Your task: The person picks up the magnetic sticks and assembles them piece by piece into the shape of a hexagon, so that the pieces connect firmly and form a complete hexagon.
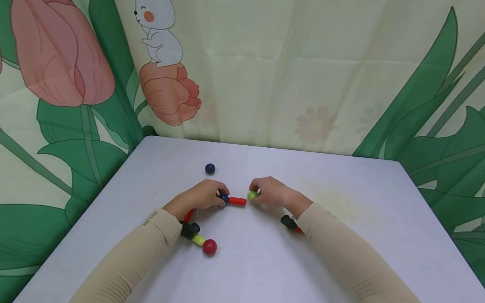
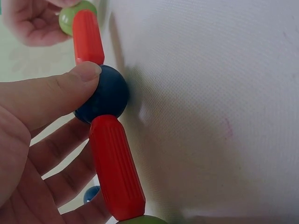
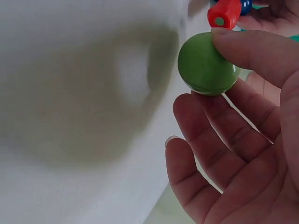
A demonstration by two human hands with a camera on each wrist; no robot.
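In the head view my left hand (image 1: 203,194) pinches a dark blue ball (image 1: 224,198) between thumb and fingers. A red ribbed rod (image 1: 237,201) sticks out from that ball to the right, and a second red rod (image 2: 117,168) joins its other side in the left wrist view. That second rod ends at a green ball (image 2: 144,220) at the frame's bottom edge. With thumb and fingertips my right hand (image 1: 272,192) holds another green ball (image 3: 208,64). This ball is close to the free end of the first red rod (image 3: 223,14), whose end face shows a green centre.
Behind the left hand lies a loose dark blue ball (image 1: 210,168). A yellow-green rod (image 1: 198,240) with a red ball (image 1: 209,247) lies by the left wrist. Something red (image 1: 298,230) shows beside the right cuff. A printed curtain (image 1: 250,92) hangs behind the white table (image 1: 242,269).
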